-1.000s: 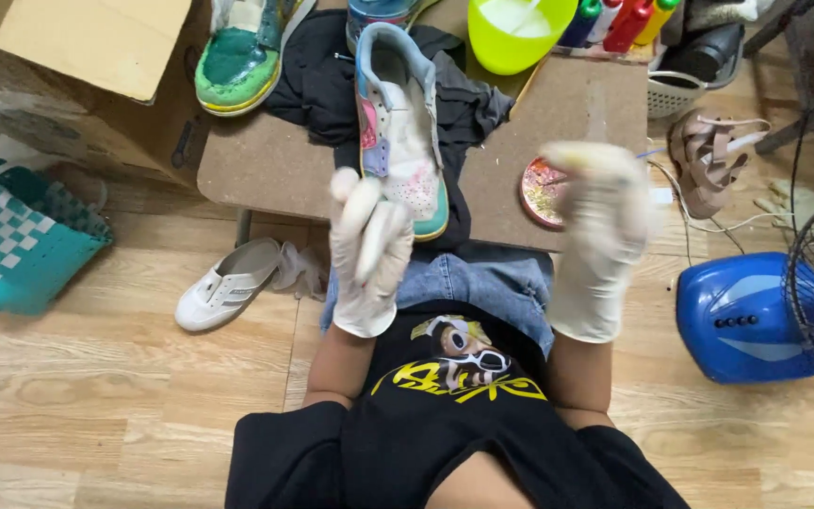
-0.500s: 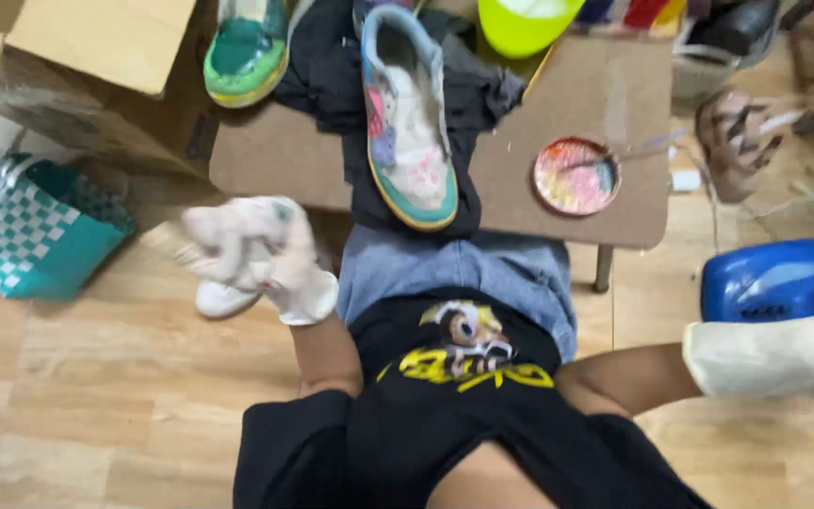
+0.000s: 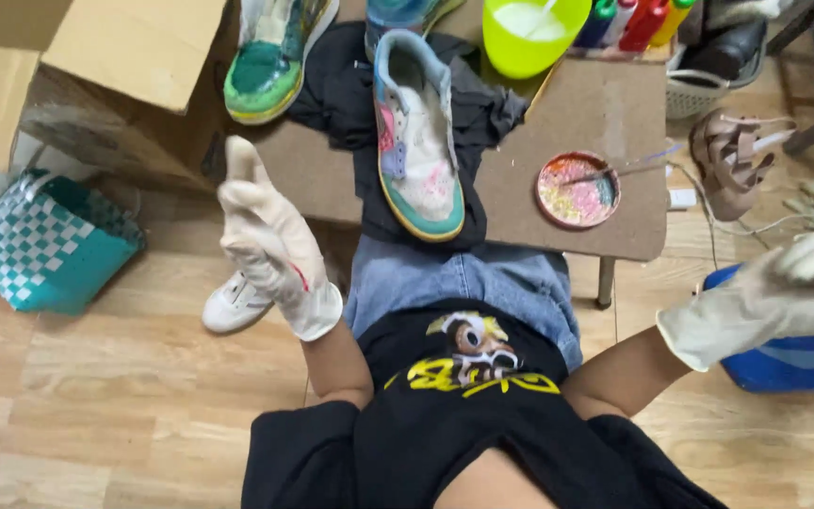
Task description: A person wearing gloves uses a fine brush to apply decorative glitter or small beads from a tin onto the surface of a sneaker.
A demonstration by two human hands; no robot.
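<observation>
Two gloved hands raised, empty; painted sneaker [image 3: 416, 141] on table [image 3: 605, 217] between.

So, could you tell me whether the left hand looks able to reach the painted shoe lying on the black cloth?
Probably yes. The left hand is raised, gloved and empty, beside the low table, and nothing stands between it and the painted shoe on the black cloth.

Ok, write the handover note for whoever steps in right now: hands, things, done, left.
Left hand: gloved, raised, open, holding nothing.
Right hand: gloved, out to the side, empty as far as visible.
Painted sneaker lies on a black cloth on the low table; paint dish with brush beside it, green bowl behind.
Done: sneaker carries colour patches.
Left: white areas unpainted.
</observation>
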